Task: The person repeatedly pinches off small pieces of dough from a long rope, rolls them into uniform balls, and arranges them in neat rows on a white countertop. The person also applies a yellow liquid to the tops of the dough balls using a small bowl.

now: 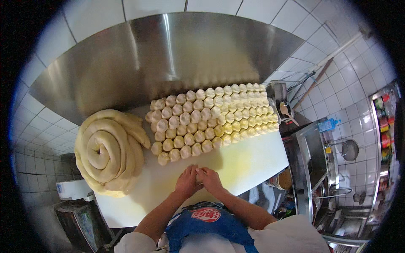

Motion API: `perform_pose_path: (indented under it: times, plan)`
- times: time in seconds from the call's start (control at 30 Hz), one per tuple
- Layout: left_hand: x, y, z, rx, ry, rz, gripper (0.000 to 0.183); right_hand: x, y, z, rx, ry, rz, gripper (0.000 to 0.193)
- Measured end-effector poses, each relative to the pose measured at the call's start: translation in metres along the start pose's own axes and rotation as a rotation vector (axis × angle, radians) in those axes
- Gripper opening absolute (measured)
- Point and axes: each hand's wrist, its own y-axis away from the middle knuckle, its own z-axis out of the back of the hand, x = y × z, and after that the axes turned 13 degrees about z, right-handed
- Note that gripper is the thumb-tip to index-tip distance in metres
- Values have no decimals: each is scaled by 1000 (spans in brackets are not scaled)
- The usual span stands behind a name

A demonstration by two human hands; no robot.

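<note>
My left hand (186, 181) and my right hand (210, 180) meet above the near part of a white work board (242, 162). Their fingers are curled together around a small pale piece of dough (199, 177), mostly covered by them. Just beyond my hands, rows of round dough balls (184, 121) stand packed close together on the board. The balls toward the right look yellower and shinier. To the left of my hands lies a thick rope of dough (99, 154), coiled into a big spiral with its outer end against the rows.
A tall steel backsplash (156, 50) rises behind the board. On the right are a steel counter (310, 147), a blue bottle (328, 125) and a round tub (284, 180) below board height. A white box-like device (74, 190) sits at the left edge.
</note>
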Motion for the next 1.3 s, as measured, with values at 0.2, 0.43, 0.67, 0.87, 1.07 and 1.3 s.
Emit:
perform_pose_path:
  times: [0.2, 0.43, 0.67, 0.87, 1.07, 1.3]
  plan:
    - [-32, 14, 0, 21, 46, 27, 62, 2, 29, -2, -409, 51, 110, 36]
    - [-75, -24, -35, 127, -92, 69, 27, 20, 31, 54, -473, 154, 11, 35]
    - [-4, -65, -82, 185, 268, 300, 27, 10, -39, 60, -251, -96, 64, 35]
    - [-27, -72, -59, 197, -81, 368, 21, -60, -186, 149, -547, -170, 55, 55]
    - [-37, -81, -44, 262, -58, 444, 28, -87, -259, 142, -411, -58, 33, 48]
    - [-39, -55, -45, 225, 113, 429, 56, -27, -138, 127, -361, 242, 347, 68]
